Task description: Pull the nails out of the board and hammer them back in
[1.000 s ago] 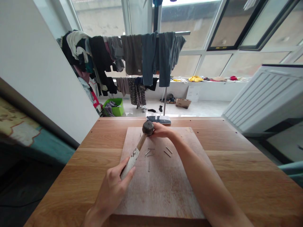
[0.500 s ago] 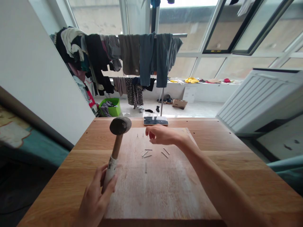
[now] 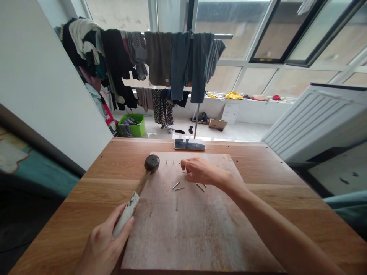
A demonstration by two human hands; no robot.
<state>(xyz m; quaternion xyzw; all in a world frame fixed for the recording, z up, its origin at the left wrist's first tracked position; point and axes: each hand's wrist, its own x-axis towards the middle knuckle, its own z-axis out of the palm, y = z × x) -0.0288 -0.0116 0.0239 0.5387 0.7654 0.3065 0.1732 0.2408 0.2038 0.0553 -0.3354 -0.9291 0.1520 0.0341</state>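
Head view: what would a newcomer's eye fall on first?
Probably the dark round-headed mallet with a white-covered wooden handle, held in the left hand along the left edge of the pale wooden board. Next, the right hand, curled at the board's far part, right of two thin upright metal nails. Beyond, dark and blue laundry hangs before the glass windows.

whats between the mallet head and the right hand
In the head view, at least two nails stand upright in the board between the mallet head and the right hand.
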